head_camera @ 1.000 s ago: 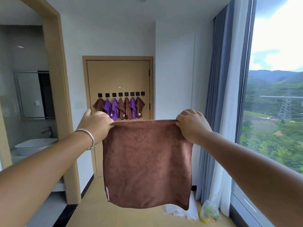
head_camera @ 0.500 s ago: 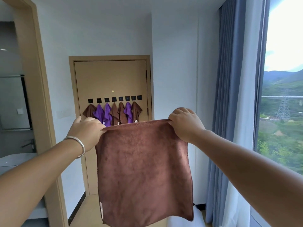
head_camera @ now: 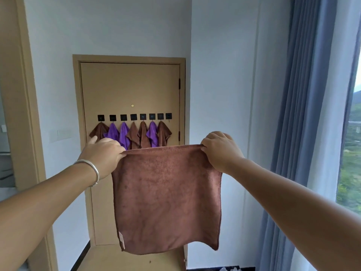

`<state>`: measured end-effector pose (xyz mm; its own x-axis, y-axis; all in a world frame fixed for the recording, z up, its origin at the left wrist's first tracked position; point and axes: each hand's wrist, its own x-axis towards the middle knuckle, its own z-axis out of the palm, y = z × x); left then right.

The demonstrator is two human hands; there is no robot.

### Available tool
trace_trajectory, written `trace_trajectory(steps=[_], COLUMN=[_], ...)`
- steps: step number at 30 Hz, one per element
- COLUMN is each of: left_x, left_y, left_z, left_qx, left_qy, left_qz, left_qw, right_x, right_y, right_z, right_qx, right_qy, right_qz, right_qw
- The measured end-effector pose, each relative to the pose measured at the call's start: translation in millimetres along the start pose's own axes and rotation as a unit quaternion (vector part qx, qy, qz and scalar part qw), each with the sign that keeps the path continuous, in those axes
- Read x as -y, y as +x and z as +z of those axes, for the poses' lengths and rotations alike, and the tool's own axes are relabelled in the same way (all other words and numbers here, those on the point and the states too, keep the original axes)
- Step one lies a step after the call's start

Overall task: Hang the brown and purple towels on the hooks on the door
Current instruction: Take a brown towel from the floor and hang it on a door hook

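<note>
I hold a brown towel [head_camera: 166,198] spread flat in front of me, hanging from its top edge. My left hand [head_camera: 103,155] pinches its top left corner and my right hand [head_camera: 220,151] pinches its top right corner. Ahead stands a tan door [head_camera: 129,89] with a row of black square hooks [head_camera: 134,116]. Several brown and purple towels [head_camera: 132,134] hang from those hooks. The rightmost hook [head_camera: 168,115] is bare. The held towel hides the door's lower part.
A tan door frame [head_camera: 25,114] stands close on my left, opening onto a bathroom. Blue and white curtains [head_camera: 312,114] hang on my right beside a tall window [head_camera: 353,153]. A white wall corner [head_camera: 191,94] lies right of the door.
I have moved closer to the door, which now looks larger, and the view has turned away from the window. Both hands keep the same grip on the brown towel.
</note>
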<state>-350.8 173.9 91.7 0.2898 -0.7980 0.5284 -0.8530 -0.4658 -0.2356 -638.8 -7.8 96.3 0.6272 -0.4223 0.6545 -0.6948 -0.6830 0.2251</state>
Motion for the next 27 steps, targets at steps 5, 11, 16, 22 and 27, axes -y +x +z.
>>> trace_trajectory(steps=[5, 11, 16, 22, 27], left_x=[37.6, 94.2, 128.6, 153.5, 157.7], left_y=[68.7, 158.6, 220.0, 291.5, 360.4], left_z=[52.5, 106.8, 160.7, 229.7, 288.2], left_qx=[-0.009, -0.023, -0.020, -0.024, -0.043], left_qy=[0.003, -0.010, -0.025, -0.031, -0.045], left_qz=[0.007, 0.026, 0.031, 0.038, 0.037], left_qw=[1.000, 0.999, 0.999, 0.999, 0.997], right_x=[16.7, 40.4, 53.7, 54.9, 39.9], right_y=[70.7, 164.8, 226.4, 291.8, 348.9], right_z=[62.8, 121.4, 168.9, 247.0, 325.1], right_qx=[0.006, 0.003, 0.002, 0.009, -0.005], right_qy=[-0.014, -0.031, -0.029, -0.032, -0.006], right_qz=[0.012, 0.025, 0.031, 0.025, 0.024], right_qw=[1.000, 0.999, 0.999, 0.999, 1.000])
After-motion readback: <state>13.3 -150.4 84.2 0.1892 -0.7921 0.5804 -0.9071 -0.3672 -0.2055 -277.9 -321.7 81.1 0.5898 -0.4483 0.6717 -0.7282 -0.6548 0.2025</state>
